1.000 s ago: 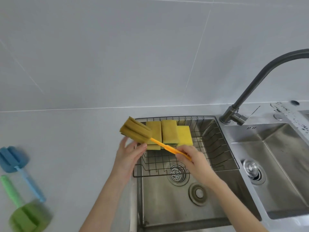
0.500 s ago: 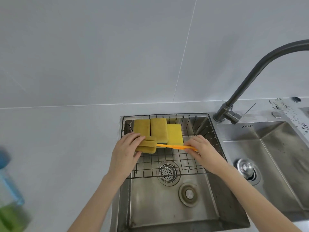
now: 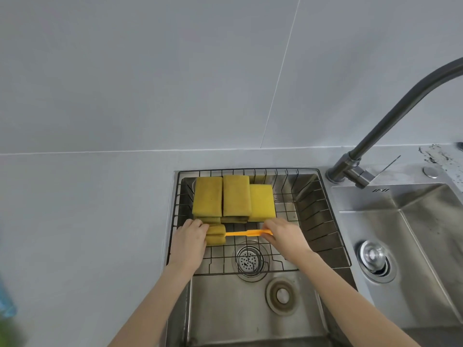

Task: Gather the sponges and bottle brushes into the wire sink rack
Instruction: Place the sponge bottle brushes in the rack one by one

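A black wire sink rack [image 3: 315,211] spans the back of the left sink basin. Several yellow sponges [image 3: 235,196] lie side by side at its back left. An orange-handled bottle brush [image 3: 240,233] with a yellow-green sponge head lies flat across the rack floor just in front of them. My left hand [image 3: 189,240] presses against the brush's sponge head. My right hand [image 3: 283,236] pinches the far end of the orange handle. A blurred blue brush [image 3: 6,301] shows at the left frame edge.
The grey faucet [image 3: 390,126] arches over the right side, its base beside the rack's back right corner. The left basin's drain strainer [image 3: 248,260] sits under the rack's front edge. A second basin [image 3: 413,246] lies to the right. Grey counter [image 3: 87,234] extends left.
The orange brush came down from above the rack's left rim to lie flat on the rack floor, both hands following it. The view shifted, pushing the blue and green brushes to the left edge.
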`<act>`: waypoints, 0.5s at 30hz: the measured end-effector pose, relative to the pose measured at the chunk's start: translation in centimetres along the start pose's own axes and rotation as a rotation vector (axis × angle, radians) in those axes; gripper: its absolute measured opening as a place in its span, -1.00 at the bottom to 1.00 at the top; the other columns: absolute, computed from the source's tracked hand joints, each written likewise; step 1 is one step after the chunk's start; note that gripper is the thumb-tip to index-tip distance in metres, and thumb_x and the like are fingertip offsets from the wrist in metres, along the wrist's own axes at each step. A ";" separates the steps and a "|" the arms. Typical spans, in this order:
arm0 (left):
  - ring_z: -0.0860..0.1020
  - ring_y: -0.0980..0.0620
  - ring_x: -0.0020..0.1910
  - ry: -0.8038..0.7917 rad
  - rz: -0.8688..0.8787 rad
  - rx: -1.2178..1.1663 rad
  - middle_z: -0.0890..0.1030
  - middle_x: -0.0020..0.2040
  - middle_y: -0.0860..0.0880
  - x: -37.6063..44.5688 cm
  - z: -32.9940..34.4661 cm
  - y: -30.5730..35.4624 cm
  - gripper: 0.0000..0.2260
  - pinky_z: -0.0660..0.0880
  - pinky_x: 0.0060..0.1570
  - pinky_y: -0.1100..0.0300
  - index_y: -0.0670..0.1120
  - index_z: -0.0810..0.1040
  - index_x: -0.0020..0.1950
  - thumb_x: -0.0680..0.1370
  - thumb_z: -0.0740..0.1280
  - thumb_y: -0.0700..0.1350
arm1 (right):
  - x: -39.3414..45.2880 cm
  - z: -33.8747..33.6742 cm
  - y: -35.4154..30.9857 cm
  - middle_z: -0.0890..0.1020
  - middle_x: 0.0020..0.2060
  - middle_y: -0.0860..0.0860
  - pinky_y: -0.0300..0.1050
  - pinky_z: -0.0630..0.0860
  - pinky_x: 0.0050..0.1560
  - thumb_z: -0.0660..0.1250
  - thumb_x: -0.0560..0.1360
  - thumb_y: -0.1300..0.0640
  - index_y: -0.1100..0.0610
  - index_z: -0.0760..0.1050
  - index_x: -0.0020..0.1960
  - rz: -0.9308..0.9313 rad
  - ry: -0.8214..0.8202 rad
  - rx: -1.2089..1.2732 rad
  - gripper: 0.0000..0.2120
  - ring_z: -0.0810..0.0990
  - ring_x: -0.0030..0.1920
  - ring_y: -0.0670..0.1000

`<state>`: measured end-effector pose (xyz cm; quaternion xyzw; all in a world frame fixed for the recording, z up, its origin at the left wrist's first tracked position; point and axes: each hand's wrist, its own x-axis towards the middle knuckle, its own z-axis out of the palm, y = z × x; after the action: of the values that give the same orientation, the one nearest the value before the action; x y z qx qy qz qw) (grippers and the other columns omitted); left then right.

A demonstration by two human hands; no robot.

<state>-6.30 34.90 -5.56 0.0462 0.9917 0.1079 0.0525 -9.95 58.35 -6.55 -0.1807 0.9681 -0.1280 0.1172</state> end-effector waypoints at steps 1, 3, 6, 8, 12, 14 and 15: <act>0.60 -0.06 -0.31 0.000 -0.004 0.003 0.67 -0.29 -0.08 0.2 0.2 -0.1 -0.68 0.56 -0.47 0.12 -0.14 0.64 -0.19 0.12 0.60 -0.30 | 0.4 0.3 0.0 0.59 -0.04 0.09 -0.11 0.39 -0.20 0.21 0.53 0.06 0.15 0.45 0.01 0.012 -0.004 0.000 -0.83 0.53 -0.04 0.09; 0.60 -0.05 -0.33 -0.010 -0.021 0.007 0.66 -0.33 -0.08 0.7 0.8 -0.1 -0.69 0.55 -0.53 0.16 -0.14 0.63 -0.25 0.09 0.59 -0.34 | 1.0 0.7 -0.1 0.58 -0.01 0.09 -0.10 0.40 -0.18 0.21 0.53 0.06 0.16 0.44 0.04 0.033 -0.016 -0.009 -0.81 0.52 0.01 0.10; 0.59 -0.06 -0.28 -0.056 -0.063 -0.004 0.65 -0.33 -0.10 1.1 1.4 0.1 -0.78 0.51 -0.53 0.16 -0.16 0.61 -0.27 0.19 0.53 -0.37 | 1.6 1.1 -0.2 0.58 0.00 0.10 -0.06 0.43 -0.13 0.21 0.53 0.07 0.17 0.44 0.05 0.057 -0.055 -0.035 -0.81 0.52 0.02 0.12; 0.57 -0.10 -0.17 -0.085 -0.082 -0.039 0.66 -0.23 -0.15 1.2 1.6 0.3 -0.86 0.53 -0.41 0.10 -0.19 0.60 -0.19 0.33 0.43 -0.38 | 1.8 1.2 -0.3 0.58 0.01 0.10 -0.06 0.44 -0.12 0.21 0.53 0.07 0.16 0.45 0.05 0.059 -0.074 -0.069 -0.81 0.53 0.02 0.13; 0.53 -0.10 0.02 -0.078 -0.089 -0.050 0.64 -0.03 -0.16 1.3 1.8 0.3 -0.86 0.55 -0.17 0.06 -0.20 0.56 -0.01 0.47 0.29 -0.34 | 1.9 1.4 -0.6 0.59 -0.01 0.09 -0.08 0.42 -0.15 0.20 0.53 0.07 0.16 0.46 0.04 0.054 -0.074 -0.113 -0.81 0.54 0.00 0.13; 0.52 -0.08 0.07 -0.087 -0.098 -0.050 0.63 0.03 -0.15 1.3 1.9 0.4 -0.84 0.55 -0.10 0.09 -0.19 0.54 0.04 0.50 0.27 -0.31 | 1.8 1.4 -0.8 0.59 -0.01 0.09 -0.07 0.45 -0.13 0.20 0.54 0.08 0.16 0.46 0.04 0.059 -0.070 -0.112 -0.81 0.54 0.01 0.12; 0.52 -0.07 0.08 -0.090 -0.102 -0.046 0.63 0.04 -0.15 1.2 2.0 0.4 -0.84 0.55 -0.08 0.10 -0.18 0.53 0.06 0.51 0.26 -0.29 | 1.8 1.4 -0.9 0.58 0.00 0.10 -0.05 0.46 -0.11 0.20 0.54 0.09 0.17 0.46 0.05 0.065 -0.071 -0.108 -0.82 0.53 0.02 0.12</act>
<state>-7.26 35.81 -7.53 -0.0008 0.9867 0.1259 0.1033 -10.94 56.60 -7.95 -0.1599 0.9742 -0.0652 0.1455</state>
